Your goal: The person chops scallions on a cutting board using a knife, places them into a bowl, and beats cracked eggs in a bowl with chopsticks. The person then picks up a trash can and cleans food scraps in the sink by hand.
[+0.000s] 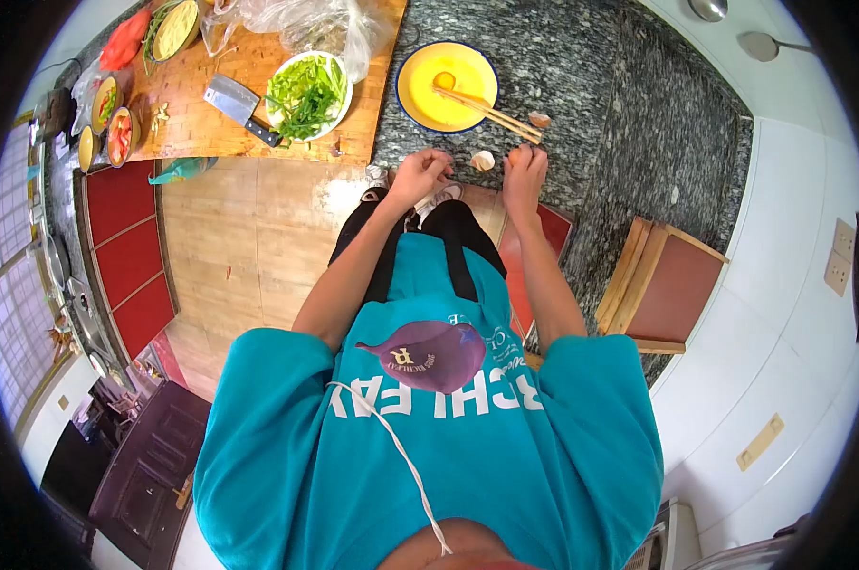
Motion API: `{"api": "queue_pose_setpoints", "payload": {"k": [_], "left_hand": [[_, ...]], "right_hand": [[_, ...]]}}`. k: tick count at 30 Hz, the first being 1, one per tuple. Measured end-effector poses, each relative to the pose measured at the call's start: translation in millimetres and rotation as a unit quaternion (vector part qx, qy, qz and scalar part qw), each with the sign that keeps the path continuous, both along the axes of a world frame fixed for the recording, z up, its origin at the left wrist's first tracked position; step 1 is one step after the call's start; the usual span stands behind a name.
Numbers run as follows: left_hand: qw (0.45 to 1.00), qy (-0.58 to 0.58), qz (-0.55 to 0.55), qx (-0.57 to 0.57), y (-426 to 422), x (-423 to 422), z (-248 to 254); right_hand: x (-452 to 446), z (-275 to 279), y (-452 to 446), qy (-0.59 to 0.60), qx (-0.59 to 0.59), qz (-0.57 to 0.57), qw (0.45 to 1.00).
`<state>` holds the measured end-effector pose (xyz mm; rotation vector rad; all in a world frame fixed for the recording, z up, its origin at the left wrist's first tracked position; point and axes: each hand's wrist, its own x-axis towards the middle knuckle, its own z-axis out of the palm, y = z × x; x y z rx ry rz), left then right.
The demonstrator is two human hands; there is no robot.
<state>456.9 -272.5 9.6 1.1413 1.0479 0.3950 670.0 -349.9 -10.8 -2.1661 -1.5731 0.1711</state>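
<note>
At half past four from the enamel bowl [404,85], a brown egg [515,155] is grasped by the right hand [524,178]; near six, the left hand [420,177] is curled, its contents indiscernible.

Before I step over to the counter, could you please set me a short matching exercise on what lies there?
1. egg yolk
2. chopsticks
3. cleaver
4. green vegetables

A. lying on the wooden board
B. round, in yellow liquid
C. heaped in a white bowl
D. resting across the edge of a blue-rimmed bowl

Pairs: 1-B, 2-D, 3-A, 4-C
</note>
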Motion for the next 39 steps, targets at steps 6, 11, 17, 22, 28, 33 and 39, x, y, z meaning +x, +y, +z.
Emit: {"api": "queue_pose_setpoints", "payload": {"k": [6,11,17,22,28,33,39], "left_hand": [[1.0,0.005,-0.015,-0.01,9,-11,0],[0.999,0.013,-0.042,0.009,19,-26,12],[1.0,-0.011,-0.005,0.015,20,-38,15],[0.999,-0.032,-0.004,0.001,24,-47,16],[0.997,-0.07,0.012,-0.026,28,-50,25],[0.998,-0.051,-0.002,-0.045,30,-51,34],[0.998,-0.012,-0.016,-0.056,24,-49,37]], "right_hand": [[-18,58,-1,0.191,0.073,-0.005,0.979],[-50,96,46,0.258,0.101,0.068,0.958],[-58,86,115,0.21,0.046,0.126,0.969],[-45,87,135,0.184,-0.031,0.134,0.973],[-47,131,143,0.114,-0.11,0.119,0.98],[-50,140,143,0.123,-0.101,0.089,0.983],[-49,138,135,0.173,-0.038,0.065,0.982]]}}
